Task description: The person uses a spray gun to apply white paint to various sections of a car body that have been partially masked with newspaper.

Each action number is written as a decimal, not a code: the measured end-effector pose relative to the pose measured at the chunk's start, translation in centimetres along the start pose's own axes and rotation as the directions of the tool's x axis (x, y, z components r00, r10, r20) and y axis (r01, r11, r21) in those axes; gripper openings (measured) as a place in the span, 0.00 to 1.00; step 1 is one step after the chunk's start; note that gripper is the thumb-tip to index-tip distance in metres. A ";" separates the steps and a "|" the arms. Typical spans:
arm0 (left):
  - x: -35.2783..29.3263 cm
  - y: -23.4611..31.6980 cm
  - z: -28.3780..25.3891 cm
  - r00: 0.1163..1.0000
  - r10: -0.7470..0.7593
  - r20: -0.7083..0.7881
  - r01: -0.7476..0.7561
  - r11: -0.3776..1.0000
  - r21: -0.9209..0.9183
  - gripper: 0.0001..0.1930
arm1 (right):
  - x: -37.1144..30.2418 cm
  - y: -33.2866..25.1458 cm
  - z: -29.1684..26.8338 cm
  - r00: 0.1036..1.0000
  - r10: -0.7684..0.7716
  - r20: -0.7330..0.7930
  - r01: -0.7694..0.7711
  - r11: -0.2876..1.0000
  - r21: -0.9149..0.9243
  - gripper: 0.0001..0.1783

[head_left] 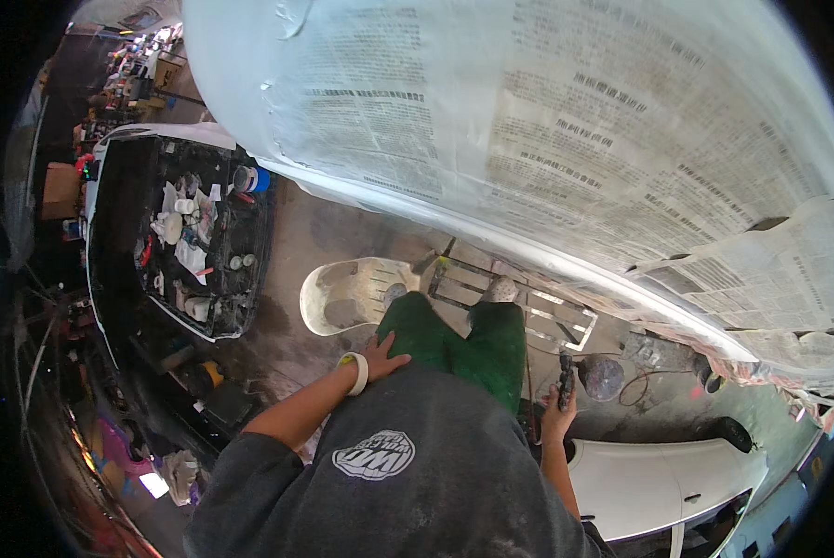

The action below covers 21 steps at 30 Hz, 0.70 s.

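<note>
My left hand (381, 354) lies on my green-trousered thigh, its fingers stretched out and holding nothing. A pale band circles that wrist. At my right side, my right hand (558, 409) is closed around a dark tool that looks like a spray gun (566, 374), pointing away from me. Its lower part is hidden by the fingers. Beyond my legs rises a large car body panel (361, 121), masked with newspaper sheets (566, 121) under a whitish coat. Neither hand touches the panel.
A white slotted plastic chair (328, 296) and a metal frame (556, 316) are around my feet. Beside the tool are a round grey object (602, 377) and a thin hose (636, 383). A dark cluttered worktop (240, 307) stands left; a white car (649, 479) is at lower right.
</note>
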State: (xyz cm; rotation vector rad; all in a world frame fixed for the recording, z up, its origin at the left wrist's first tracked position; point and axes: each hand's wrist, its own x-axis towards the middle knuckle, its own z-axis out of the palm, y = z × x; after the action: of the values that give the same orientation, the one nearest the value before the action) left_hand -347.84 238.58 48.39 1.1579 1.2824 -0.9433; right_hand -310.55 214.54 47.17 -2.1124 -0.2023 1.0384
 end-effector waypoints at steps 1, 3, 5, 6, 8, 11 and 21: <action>0.7 -0.7 -0.4 0.999 -0.046 0.023 0.046 0.999 0.020 0.57 | 0.7 1.8 0.4 1.000 -0.007 -0.009 0.007 1.000 0.018 0.28; 1.6 -2.4 -1.0 0.988 -0.140 0.072 0.135 0.989 0.067 0.58 | 1.5 5.7 1.1 1.000 -0.021 -0.024 0.022 0.998 0.052 0.28; 3.3 -5.1 -1.8 0.980 -0.176 0.088 0.170 0.983 0.073 0.59 | 1.6 6.5 2.9 0.998 -0.044 -0.036 0.047 0.994 0.096 0.29; 4.2 -6.7 -2.1 0.977 -0.192 0.097 0.186 0.980 0.074 0.59 | 1.4 5.9 3.9 0.997 -0.061 -0.039 0.065 0.991 0.116 0.29; 7.1 -9.7 -3.0 0.976 -0.182 0.121 0.167 0.978 0.128 0.60 | 0.6 4.0 6.4 0.996 -0.027 -0.083 0.040 0.986 0.160 0.29; 12.6 -15.1 -2.5 0.989 -0.115 0.096 0.105 0.989 0.104 0.60 | -0.5 3.6 10.3 0.989 -0.050 -0.136 0.060 0.996 0.071 0.26; 27.1 -41.3 -7.4 0.996 0.015 -0.088 -0.033 0.978 -0.205 0.47 | -10.9 3.1 25.5 0.964 -0.109 -0.242 0.135 0.986 0.094 0.21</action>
State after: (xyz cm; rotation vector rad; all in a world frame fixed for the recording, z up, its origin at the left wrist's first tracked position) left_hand -387.07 239.88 17.46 1.0582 1.3971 -0.7302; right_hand -336.97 222.00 42.01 -2.0741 -0.1532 0.7029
